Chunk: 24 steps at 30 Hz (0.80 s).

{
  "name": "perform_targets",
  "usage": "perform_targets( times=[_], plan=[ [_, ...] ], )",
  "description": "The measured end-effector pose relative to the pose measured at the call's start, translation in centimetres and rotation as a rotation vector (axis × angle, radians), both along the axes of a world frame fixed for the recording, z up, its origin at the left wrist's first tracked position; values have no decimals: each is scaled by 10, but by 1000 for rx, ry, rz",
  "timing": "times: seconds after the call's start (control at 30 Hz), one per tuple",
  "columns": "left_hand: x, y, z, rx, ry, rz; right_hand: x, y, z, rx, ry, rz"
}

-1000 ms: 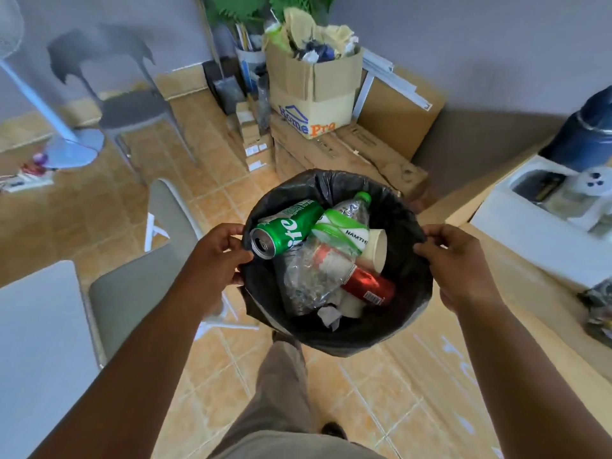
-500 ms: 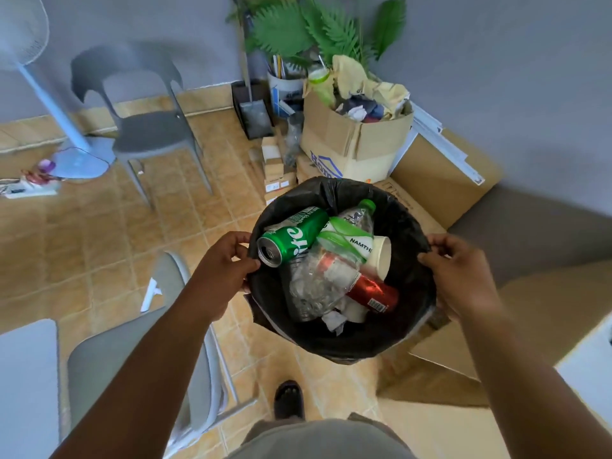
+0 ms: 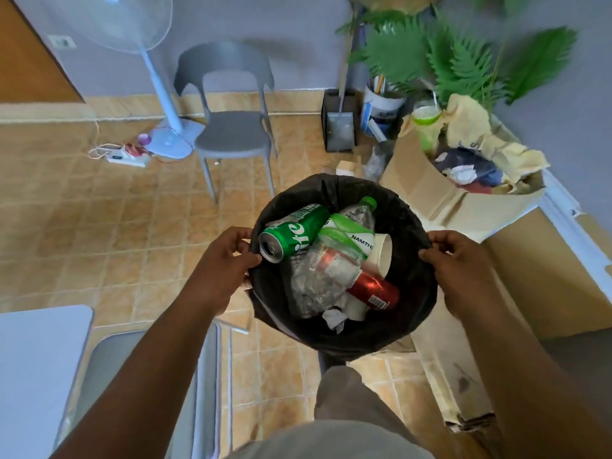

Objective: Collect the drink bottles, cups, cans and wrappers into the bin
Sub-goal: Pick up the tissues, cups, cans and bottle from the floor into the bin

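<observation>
I hold a round bin (image 3: 414,313) lined with a black bag above the tiled floor. My left hand (image 3: 225,263) grips its left rim and my right hand (image 3: 460,270) grips its right rim. Inside lie a green can (image 3: 291,231), a clear water bottle with a green label and cap (image 3: 351,230), a paper cup (image 3: 382,251), a red can (image 3: 372,288), a crushed clear plastic bottle (image 3: 311,286) and a crumpled white wrapper (image 3: 334,319).
A grey chair (image 3: 231,127) and a standing fan (image 3: 159,81) stand by the far wall, with a power strip (image 3: 126,157) on the floor. An open cardboard box of rubbish (image 3: 463,193), a dustpan (image 3: 341,127), a bucket and a plant fill the right corner. A white table (image 3: 36,366) is at lower left.
The view has turned left and lifted while I carry the bin; the table on the right has left the frame, and the far chair, fan and plant now show more fully. Both hands keep their grip.
</observation>
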<state>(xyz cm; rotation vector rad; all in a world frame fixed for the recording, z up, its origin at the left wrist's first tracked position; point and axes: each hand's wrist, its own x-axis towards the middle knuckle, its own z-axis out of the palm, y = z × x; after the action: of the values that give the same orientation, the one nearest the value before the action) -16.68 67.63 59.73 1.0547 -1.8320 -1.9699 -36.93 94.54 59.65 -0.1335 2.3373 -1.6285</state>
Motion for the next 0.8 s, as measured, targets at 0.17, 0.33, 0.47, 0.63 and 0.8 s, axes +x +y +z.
perform_targets(
  times=[0.17,0.33,0.47,0.63,0.8],
  plan=[
    [-46,-32,4,-26,-29,179,-82,-68,10,32,37,209],
    [-71,-61,4,-37,-25,357,-147,-144,15,61,108,402],
    [-76,-91,2,-13,-18,465,-176,-211,9,29,69,482],
    [-80,-156,-12,2,-4,582,-195,-306,-6,61,96,593],
    [-81,-243,-29,28,-8,611,-206,-409,-13,112,109,693]
  ],
)
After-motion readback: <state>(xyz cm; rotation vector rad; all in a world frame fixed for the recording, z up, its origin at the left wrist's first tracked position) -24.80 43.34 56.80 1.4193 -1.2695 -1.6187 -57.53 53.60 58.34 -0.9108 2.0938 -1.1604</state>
